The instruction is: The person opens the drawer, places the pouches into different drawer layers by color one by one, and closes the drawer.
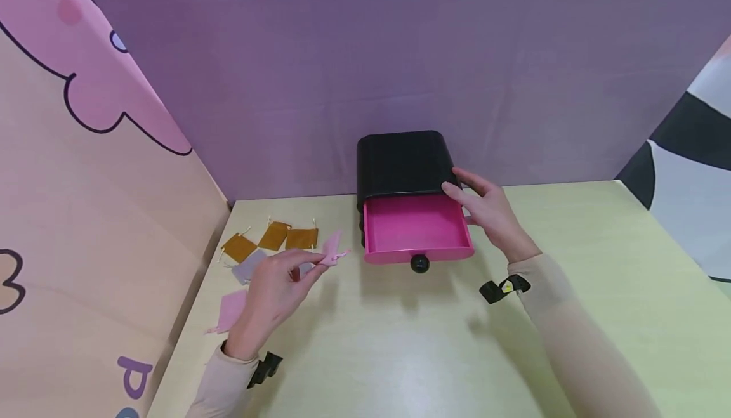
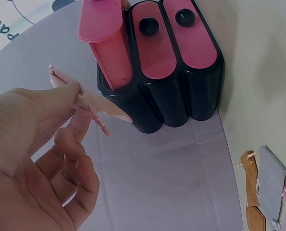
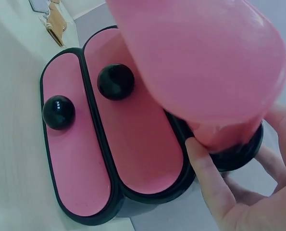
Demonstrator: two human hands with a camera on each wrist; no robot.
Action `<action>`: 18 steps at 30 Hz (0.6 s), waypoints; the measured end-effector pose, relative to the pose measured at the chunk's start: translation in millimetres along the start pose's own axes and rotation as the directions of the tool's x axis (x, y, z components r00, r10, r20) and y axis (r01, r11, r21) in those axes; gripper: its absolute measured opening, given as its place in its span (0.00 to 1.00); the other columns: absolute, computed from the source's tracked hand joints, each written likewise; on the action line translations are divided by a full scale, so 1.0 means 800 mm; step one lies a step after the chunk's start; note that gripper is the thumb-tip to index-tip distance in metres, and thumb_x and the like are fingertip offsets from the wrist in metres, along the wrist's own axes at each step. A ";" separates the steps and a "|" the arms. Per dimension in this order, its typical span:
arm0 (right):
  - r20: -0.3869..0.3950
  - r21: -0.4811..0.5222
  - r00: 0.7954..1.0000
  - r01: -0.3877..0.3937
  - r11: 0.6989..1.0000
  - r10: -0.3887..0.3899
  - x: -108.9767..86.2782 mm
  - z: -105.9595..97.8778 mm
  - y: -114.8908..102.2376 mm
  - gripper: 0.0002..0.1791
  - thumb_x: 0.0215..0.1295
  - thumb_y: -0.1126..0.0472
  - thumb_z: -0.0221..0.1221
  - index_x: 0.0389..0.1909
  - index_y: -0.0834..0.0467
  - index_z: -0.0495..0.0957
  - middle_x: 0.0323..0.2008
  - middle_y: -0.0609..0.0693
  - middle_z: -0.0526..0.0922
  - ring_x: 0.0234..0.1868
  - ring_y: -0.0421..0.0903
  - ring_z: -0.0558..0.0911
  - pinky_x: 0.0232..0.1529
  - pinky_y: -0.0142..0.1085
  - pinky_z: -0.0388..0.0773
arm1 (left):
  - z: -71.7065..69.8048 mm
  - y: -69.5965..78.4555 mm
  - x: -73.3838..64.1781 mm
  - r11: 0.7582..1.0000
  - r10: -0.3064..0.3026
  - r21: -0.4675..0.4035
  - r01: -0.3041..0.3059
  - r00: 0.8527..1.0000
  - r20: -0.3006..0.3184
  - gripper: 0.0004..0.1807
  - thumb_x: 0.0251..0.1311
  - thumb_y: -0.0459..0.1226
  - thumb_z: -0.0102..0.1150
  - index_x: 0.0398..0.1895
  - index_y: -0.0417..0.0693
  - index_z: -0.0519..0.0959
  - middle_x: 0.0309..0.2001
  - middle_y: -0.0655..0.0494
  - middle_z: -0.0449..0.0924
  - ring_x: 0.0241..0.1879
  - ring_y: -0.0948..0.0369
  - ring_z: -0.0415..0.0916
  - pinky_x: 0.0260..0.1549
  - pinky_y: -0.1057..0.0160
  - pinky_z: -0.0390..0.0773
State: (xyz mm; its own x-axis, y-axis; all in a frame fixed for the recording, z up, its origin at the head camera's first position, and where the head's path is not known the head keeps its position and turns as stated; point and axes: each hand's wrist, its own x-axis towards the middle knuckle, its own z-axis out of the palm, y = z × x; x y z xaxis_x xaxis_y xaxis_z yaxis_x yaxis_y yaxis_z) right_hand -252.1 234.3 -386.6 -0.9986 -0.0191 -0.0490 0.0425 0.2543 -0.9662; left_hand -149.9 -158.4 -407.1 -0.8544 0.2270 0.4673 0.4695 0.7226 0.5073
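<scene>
My left hand point(image 1: 280, 291) pinches a small pink drawstring pouch point(image 1: 331, 248) between thumb and fingertips, just left of a black cabinet point(image 1: 405, 163). In the left wrist view the pouch point(image 2: 106, 106) hangs by its gathered neck and cord, the other fingers curled below. The cabinet's pink top drawer point(image 1: 394, 256) is pulled out, its bare inside showing, with a round black knob point(image 1: 419, 264) in front. My right hand point(image 1: 493, 218) grips the cabinet's right side near the top. The right wrist view has its thumb point(image 3: 210, 183) at the rim beside the drawer.
Several pouches lie on the table left of the cabinet: brown ones point(image 1: 274, 235), greyish ones point(image 1: 248, 267) and a pink one point(image 1: 231, 310). Two lower drawers point(image 2: 155, 48) are closed. A purple backdrop point(image 1: 320, 88) rises behind the cabinet; a printed panel point(image 1: 114, 215) borders the left.
</scene>
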 end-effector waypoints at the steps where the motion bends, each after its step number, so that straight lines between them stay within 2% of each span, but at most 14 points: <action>1: 0.016 0.004 1.000 0.000 1.000 0.000 0.000 -0.002 -0.001 0.43 0.75 0.40 0.62 0.85 0.44 0.58 0.85 0.53 0.56 0.77 0.59 0.70 0.42 0.27 0.85 | 0.000 0.000 0.000 1.000 -0.001 0.000 0.001 1.000 0.000 0.12 0.60 0.41 0.79 0.46 0.52 0.93 0.41 0.56 0.92 0.20 0.69 0.66 0.18 0.69 0.66; 8: 0.103 0.004 0.995 -0.019 1.000 0.018 0.001 -0.013 -0.002 0.45 0.76 0.47 0.64 0.87 0.44 0.53 0.85 0.56 0.56 0.76 0.57 0.70 0.47 0.28 0.85 | 0.001 0.000 0.002 1.000 0.005 0.020 -0.006 1.000 0.015 0.13 0.60 0.43 0.79 0.46 0.53 0.94 0.41 0.57 0.92 0.20 0.70 0.66 0.18 0.69 0.65; 18: 0.159 0.030 0.987 -0.034 0.999 0.029 0.002 -0.024 -0.005 0.43 0.78 0.47 0.60 0.87 0.46 0.51 0.86 0.57 0.51 0.79 0.58 0.66 0.47 0.28 0.84 | 0.003 0.001 0.003 1.000 -0.003 0.025 0.002 1.000 0.022 0.13 0.60 0.44 0.79 0.46 0.54 0.94 0.40 0.58 0.92 0.20 0.69 0.67 0.18 0.69 0.66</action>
State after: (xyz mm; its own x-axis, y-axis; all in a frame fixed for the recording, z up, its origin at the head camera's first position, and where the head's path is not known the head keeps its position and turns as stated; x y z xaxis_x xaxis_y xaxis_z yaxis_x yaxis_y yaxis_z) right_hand -254.6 251.7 -377.7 -0.9794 -0.1650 -0.1163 0.0773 0.2254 -0.9712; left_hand -152.3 -156.0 -407.4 -0.8604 0.2392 0.4501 0.4619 0.7391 0.4903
